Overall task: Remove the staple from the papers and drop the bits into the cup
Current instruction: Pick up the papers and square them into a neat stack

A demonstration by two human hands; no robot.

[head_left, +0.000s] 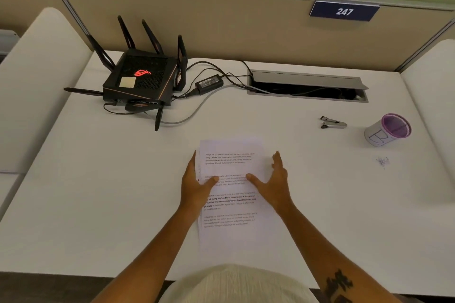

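A stack of printed white papers [231, 231] lies on the white desk in front of me. My left hand [195, 186] rests along the stack's left edge with its thumb on the page. My right hand [274, 183] lies flat on the right side of the sheet, fingers spread, holding nothing. The staple itself is too small to make out. A metal staple remover [333, 122] lies further back to the right, apart from both hands. Right of it stands a white paper cup [386, 130] with a purple inside and pen marks on its wall.
A black router [140, 79] with several antennas stands at the back left, with a power brick [209, 83] and cables beside it. An open cable tray [307, 87] is set into the desk at the back. A small ink smudge [382, 161] marks the desk near the cup.
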